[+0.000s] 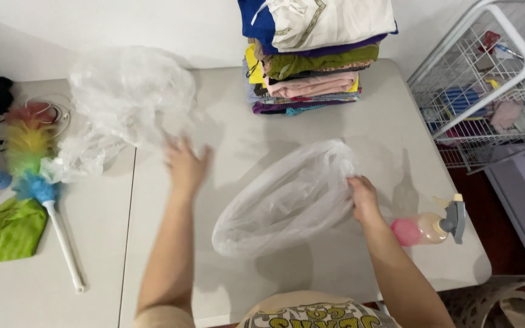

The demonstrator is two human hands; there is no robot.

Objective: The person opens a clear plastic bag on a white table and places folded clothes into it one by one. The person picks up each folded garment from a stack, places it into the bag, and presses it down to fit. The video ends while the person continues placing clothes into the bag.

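A clear plastic bag (284,200) lies open on the grey table (384,130). My right hand (363,197) grips its right edge. My left hand (185,165) is blurred, fingers spread, just below a larger crumpled clear plastic bag (126,103) at the table's left, touching or almost touching it. A stack of folded clothes (311,58) stands at the far edge of the table, beyond both hands.
A spray bottle (429,226) with pink liquid lies near my right wrist. A rainbow feather duster (34,173), a green cloth (7,231) and dark cables sit on the left table. A white wire rack (487,85) holding small items stands at the right.
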